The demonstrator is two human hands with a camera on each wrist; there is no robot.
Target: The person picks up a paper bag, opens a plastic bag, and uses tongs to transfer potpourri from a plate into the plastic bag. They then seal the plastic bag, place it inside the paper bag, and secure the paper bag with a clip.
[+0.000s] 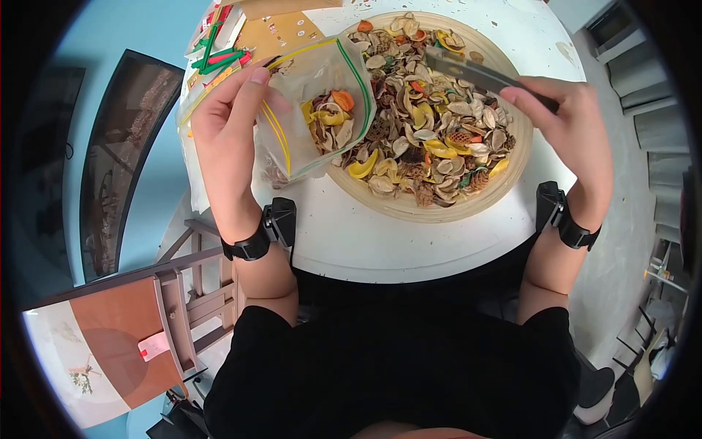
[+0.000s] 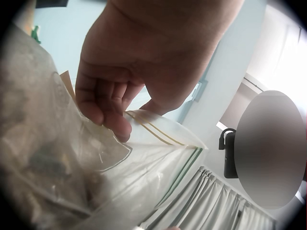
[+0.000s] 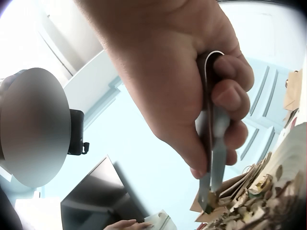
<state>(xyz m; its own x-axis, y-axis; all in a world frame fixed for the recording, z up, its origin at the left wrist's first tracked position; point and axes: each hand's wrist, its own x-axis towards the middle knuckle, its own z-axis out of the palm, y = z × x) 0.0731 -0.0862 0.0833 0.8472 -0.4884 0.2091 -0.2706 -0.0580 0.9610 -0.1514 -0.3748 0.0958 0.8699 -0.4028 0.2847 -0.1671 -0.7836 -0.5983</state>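
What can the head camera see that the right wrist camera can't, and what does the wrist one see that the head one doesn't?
Only the head view shows the brown wooden frame and the pink card. Only the right wrist view shows a black box over on its left side. Both show the right hand holding the tongs, the dried petals, the left hand and the plastic bag.

Bag (image 1: 316,67): thin glossy plastic
Tongs (image 1: 479,74): smooth shiny metal
Petals (image 1: 424,117): matt, rough
Tray (image 1: 524,130): smooth wood
Shirt (image 1: 387,358): matt cloth
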